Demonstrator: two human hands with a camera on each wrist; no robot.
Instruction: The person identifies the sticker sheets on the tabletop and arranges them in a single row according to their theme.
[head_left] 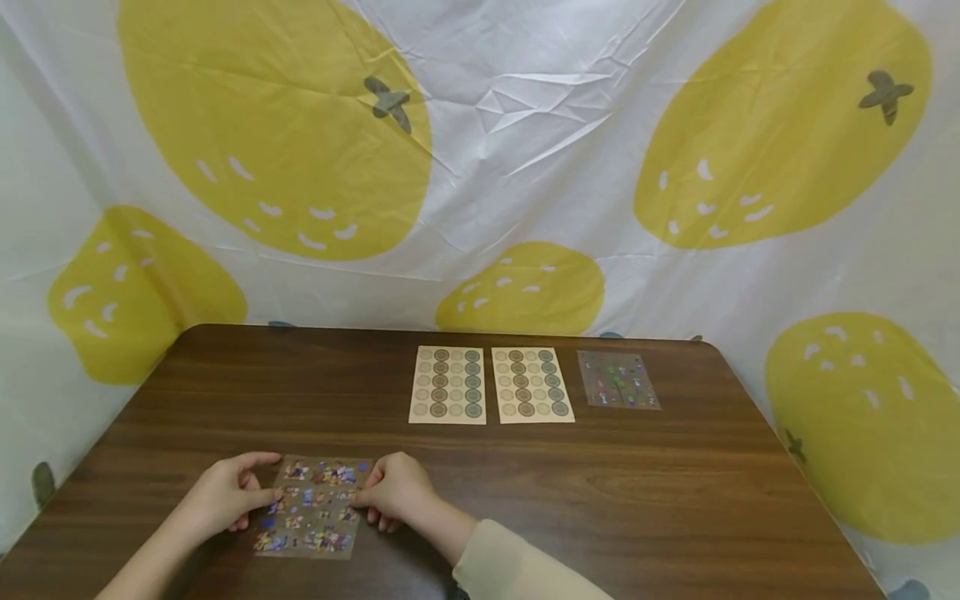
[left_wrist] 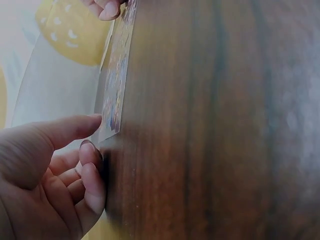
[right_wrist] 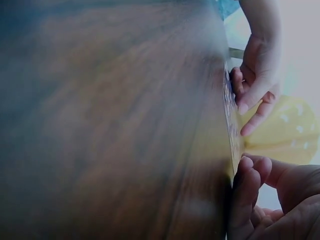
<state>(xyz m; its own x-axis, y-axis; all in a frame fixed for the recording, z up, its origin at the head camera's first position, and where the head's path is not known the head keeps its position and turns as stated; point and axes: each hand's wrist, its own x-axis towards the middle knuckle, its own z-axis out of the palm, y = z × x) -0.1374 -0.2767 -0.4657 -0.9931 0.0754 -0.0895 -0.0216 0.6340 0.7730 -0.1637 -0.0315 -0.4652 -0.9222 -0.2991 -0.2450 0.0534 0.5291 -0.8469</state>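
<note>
Thumb and forefinger of the right hand [head_left: 401, 492] pinch the right edge of a thin, clear plastic sheet [head_left: 307, 521] printed with multicoloured figures, at the lower left of the frame. The left hand [head_left: 221, 497] sets its thumb on the opposite edge, forefinger stretched to the top corner; whether it truly pinches is hard to tell. Light, even tension would probably suit so flexible a film, avoiding creases. Around it spreads a smooth, dark brown wood-grain table [head_left: 600, 500]; near mid-frame lie two cream rectangular sheets [head_left: 447, 385] of printed circles, left of a speckled transparent sheet [head_left: 618, 379].
</note>
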